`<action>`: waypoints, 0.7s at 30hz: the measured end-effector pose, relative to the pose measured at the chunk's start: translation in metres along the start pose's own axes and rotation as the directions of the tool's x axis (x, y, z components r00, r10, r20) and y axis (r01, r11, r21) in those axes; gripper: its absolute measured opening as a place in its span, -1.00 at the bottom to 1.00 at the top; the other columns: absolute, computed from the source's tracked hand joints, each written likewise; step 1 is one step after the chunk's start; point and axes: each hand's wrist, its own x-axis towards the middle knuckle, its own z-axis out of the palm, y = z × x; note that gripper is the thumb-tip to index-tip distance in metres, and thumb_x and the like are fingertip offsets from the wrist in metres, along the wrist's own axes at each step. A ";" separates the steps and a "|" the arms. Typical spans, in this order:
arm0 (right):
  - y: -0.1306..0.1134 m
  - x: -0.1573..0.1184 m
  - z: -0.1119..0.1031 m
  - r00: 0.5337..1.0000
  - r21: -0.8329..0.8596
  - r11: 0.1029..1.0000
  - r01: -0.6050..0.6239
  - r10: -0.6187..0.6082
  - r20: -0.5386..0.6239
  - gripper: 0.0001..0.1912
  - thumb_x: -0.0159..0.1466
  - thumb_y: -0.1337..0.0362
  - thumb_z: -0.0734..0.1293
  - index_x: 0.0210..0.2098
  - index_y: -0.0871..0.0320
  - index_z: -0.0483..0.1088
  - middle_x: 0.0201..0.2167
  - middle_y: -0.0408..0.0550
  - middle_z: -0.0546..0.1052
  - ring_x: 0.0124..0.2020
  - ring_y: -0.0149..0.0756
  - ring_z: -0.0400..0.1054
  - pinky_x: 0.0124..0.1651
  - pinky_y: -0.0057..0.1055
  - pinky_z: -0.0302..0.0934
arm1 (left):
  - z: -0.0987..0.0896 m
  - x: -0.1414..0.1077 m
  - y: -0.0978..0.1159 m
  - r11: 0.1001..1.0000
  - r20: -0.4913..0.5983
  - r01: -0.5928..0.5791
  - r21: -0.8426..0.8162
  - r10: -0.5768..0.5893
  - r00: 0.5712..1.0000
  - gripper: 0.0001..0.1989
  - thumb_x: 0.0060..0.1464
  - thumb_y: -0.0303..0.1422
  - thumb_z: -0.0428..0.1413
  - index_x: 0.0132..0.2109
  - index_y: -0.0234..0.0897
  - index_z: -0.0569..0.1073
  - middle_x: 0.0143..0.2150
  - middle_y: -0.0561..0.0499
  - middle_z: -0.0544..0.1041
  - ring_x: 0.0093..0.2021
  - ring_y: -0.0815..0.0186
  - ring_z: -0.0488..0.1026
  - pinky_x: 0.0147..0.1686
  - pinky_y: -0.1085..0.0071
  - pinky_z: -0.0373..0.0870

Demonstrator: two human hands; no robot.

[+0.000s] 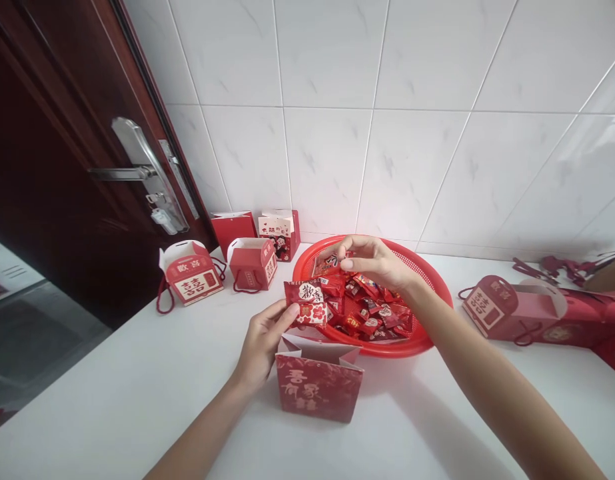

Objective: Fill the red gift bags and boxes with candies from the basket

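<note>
My left hand point(267, 337) grips red candy packets point(310, 303) with white lettering and a floral patch, thumb on top. They are just above the top of a red paper gift box point(320, 387), which stands upright and open at the top, with pale characters on its front. Over a red plastic basket point(440, 287) of wrapped candies point(370, 310), my right hand point(374, 263) has its fingers curled and closed, with an orange-red packet point(327, 263) at the fingertips. The inside of the box is mostly hidden.
Red gift boxes with cord handles point(194, 273) point(252, 263) stand at the left, with two open paper boxes point(280, 233) point(234, 230) behind. More red boxes point(512, 307) and dark red ribbons point(562, 270) lie at the right. A tiled wall point(327, 153) backs the white table point(187, 373); a door point(62, 133) is at left.
</note>
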 end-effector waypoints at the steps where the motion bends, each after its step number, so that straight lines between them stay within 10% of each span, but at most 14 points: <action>1: -0.001 0.001 0.007 1.000 0.000 1.000 0.022 -0.022 0.007 -0.81 0.21 0.24 0.52 -0.32 0.15 0.45 -0.01 0.03 0.61 -0.03 -0.22 0.51 0.05 -0.21 0.38 | 0.000 0.000 0.000 1.000 -0.002 0.001 0.000 -0.001 1.000 -0.59 -0.04 -0.09 0.41 -0.19 -0.32 0.63 -0.36 -0.05 0.66 -0.61 0.38 0.41 -0.55 0.48 0.36; 8: 0.009 0.003 0.038 0.984 -0.218 0.961 0.169 -0.176 -0.012 -0.67 0.16 0.38 0.52 -0.07 0.10 0.52 0.07 0.00 0.55 0.22 -0.16 0.37 0.27 -0.16 0.26 | -0.003 0.000 -0.005 0.999 -0.006 0.017 -0.043 -0.017 1.000 -0.55 -0.05 -0.10 0.41 -0.08 -0.30 0.64 -0.40 -0.02 0.64 -0.61 0.35 0.43 -0.67 0.51 0.18; 16: 0.011 -0.005 0.037 0.995 -0.315 0.945 0.090 -0.095 -0.001 -0.91 0.22 0.37 0.44 -0.26 0.13 0.59 -0.16 -0.02 0.65 -0.02 -0.17 0.53 0.12 -0.16 0.37 | -0.001 0.000 -0.005 0.995 -0.035 -0.034 -0.091 0.031 0.999 -0.61 -0.05 -0.09 0.40 -0.22 -0.32 0.62 -0.35 -0.02 0.62 -0.45 0.28 0.50 -0.42 0.43 0.44; 21: 0.019 -0.006 0.039 0.997 -0.404 0.914 0.047 -0.069 -0.041 -0.67 0.20 0.33 0.46 -0.03 0.11 0.55 0.00 0.02 0.60 0.00 -0.16 0.51 0.10 -0.16 0.39 | -0.002 0.001 -0.004 0.995 -0.032 -0.032 -0.093 0.029 0.999 -0.64 -0.04 -0.09 0.40 -0.30 -0.30 0.58 -0.37 0.00 0.61 -0.41 0.25 0.53 -0.38 0.43 0.45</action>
